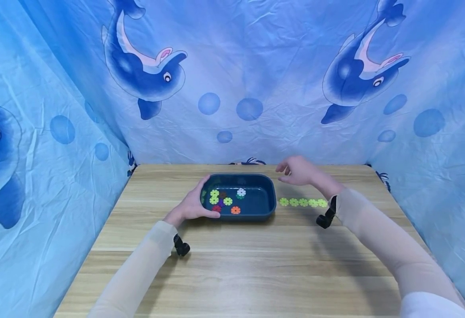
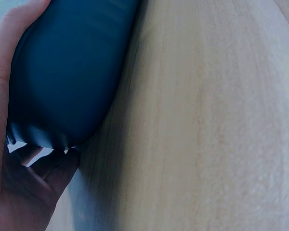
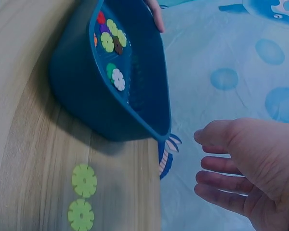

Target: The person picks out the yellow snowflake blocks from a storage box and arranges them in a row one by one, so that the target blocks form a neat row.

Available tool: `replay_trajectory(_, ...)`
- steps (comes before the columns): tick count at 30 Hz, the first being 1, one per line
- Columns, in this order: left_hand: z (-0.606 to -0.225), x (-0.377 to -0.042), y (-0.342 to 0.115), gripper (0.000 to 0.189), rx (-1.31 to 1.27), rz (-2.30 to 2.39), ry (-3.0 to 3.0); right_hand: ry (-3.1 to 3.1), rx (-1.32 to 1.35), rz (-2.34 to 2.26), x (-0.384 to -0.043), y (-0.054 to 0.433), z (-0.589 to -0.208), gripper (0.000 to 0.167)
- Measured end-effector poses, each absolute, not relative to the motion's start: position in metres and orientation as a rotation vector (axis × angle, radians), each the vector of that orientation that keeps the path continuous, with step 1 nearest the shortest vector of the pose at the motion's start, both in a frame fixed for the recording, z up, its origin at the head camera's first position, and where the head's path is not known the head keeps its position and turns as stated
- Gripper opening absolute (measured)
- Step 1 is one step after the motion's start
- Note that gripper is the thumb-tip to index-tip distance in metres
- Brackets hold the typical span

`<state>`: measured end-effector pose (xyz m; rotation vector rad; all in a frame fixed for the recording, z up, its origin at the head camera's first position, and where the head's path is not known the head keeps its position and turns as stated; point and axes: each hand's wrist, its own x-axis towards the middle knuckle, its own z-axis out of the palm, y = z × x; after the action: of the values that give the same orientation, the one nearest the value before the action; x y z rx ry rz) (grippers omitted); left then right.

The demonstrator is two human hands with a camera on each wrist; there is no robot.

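A dark blue rectangular basin (image 1: 256,216) stands on the table, and my left hand (image 1: 192,204) grips its left end, thumb along the near side and fingers round the far side. Inside lie several flower-shaped plastic discs: yellow-green ones, an orange disc (image 1: 235,210), a white disc (image 1: 241,192), and red, brown, purple and green ones. My right hand (image 1: 299,170) hovers past the basin's far right corner, fingers loosely bent with nothing between them. Below it, a row of yellow-green discs (image 1: 303,202) runs rightward from the basin's right end; two of these discs (image 3: 84,180) show in the right wrist view.
The wooden table (image 1: 232,269) extends toward me from the basin. A blue curtain (image 1: 232,70) printed with dolphins and bubbles hangs behind the table's far edge and along both sides. Each wrist wears a black camera mount (image 1: 327,216).
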<state>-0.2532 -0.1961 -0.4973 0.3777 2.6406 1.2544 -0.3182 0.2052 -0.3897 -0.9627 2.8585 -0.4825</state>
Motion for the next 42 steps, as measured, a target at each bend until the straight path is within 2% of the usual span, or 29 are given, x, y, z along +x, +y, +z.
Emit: replay_trajectory(42, -0.5, -0.255, -0.198, 0.14, 0.382, 1.249, 2.637, 2.747, -1.111, -0.407, -0.32, 0.113, -0.39, 0.024)
